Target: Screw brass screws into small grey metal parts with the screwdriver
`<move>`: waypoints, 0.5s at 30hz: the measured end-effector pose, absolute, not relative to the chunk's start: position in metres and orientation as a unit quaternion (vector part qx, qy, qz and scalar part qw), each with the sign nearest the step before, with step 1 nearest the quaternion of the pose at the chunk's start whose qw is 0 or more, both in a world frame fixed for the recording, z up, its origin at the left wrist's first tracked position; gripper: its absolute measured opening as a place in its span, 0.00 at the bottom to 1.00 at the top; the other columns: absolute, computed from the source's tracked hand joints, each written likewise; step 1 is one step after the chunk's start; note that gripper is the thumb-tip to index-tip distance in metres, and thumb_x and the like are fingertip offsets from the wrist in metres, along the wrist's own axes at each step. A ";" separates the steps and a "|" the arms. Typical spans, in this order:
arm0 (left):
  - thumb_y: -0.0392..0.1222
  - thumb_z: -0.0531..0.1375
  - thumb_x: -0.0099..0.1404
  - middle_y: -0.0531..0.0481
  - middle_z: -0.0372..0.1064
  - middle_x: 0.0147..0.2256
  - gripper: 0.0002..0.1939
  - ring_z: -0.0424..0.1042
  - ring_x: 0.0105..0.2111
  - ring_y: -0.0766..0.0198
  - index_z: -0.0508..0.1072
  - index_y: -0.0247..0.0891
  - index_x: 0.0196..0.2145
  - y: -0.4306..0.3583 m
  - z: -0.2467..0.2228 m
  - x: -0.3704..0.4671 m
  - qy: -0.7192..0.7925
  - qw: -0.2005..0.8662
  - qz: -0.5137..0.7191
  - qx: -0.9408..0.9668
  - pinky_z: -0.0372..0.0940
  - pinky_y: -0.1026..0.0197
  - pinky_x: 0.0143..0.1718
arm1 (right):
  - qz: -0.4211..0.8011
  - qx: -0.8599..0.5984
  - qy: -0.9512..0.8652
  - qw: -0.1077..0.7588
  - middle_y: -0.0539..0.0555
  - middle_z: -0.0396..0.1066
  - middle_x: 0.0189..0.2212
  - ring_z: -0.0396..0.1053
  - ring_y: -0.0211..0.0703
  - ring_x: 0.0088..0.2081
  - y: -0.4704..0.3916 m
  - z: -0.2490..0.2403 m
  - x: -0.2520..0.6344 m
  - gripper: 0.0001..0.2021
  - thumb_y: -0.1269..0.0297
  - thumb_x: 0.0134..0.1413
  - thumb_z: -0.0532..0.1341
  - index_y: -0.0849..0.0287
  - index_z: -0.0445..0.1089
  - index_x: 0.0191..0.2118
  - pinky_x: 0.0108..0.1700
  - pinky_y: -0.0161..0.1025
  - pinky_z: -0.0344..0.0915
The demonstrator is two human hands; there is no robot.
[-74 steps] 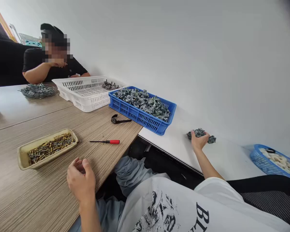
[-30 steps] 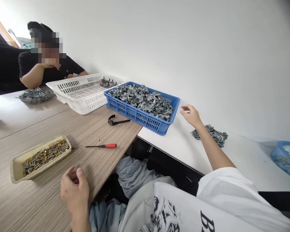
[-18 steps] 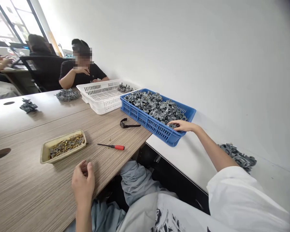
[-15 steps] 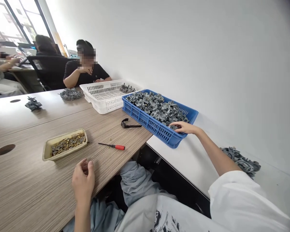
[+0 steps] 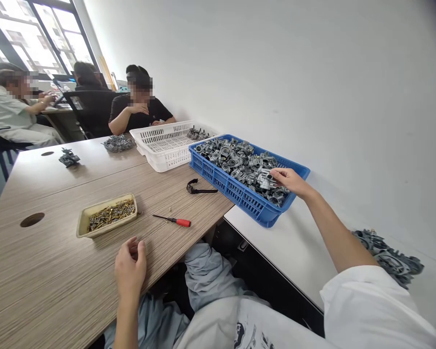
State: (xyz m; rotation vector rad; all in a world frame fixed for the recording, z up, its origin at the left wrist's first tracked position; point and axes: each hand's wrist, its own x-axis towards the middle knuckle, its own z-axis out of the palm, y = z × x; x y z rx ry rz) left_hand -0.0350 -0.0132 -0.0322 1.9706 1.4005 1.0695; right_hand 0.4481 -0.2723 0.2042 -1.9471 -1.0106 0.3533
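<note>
My right hand (image 5: 290,180) is over the near right end of a blue plastic basket (image 5: 247,206). Its thumb and fingers pinch a grey metal casting (image 5: 267,179), lifted slightly above the heap. Many similar grey castings (image 5: 236,157) with round openings fill the basket. My left hand (image 5: 131,261) rests on the wooden table near its front edge, fingers loosely curved and thumb apart, with nothing in it. Beyond it lie a red-handled screwdriver (image 5: 181,222) and a yellowish tray (image 5: 83,228) of brass and silver screws.
A black wristwatch (image 5: 199,189) lies before the basket. A white basket (image 5: 160,162) holds a few castings at its far end. More castings (image 5: 118,143) and a single assembled part (image 5: 69,158) stand farther back. Parts (image 5: 392,257) lie on the white surface at right. A person (image 5: 140,104) sits across the table.
My right hand has risen from the basket's near corner, moving slightly up and right with a casting between its fingers. My left hand stays on the table. The view has shifted a little.
</note>
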 end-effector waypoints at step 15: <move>0.52 0.53 0.75 0.40 0.78 0.45 0.18 0.77 0.44 0.54 0.74 0.38 0.49 -0.023 -0.010 -0.021 0.501 0.296 0.426 0.693 0.71 0.50 0.51 | 0.224 -0.604 -0.648 0.407 0.60 0.81 0.44 0.78 0.54 0.42 -0.097 0.092 0.261 0.21 0.46 0.66 0.60 0.58 0.77 0.50 0.46 0.47 0.74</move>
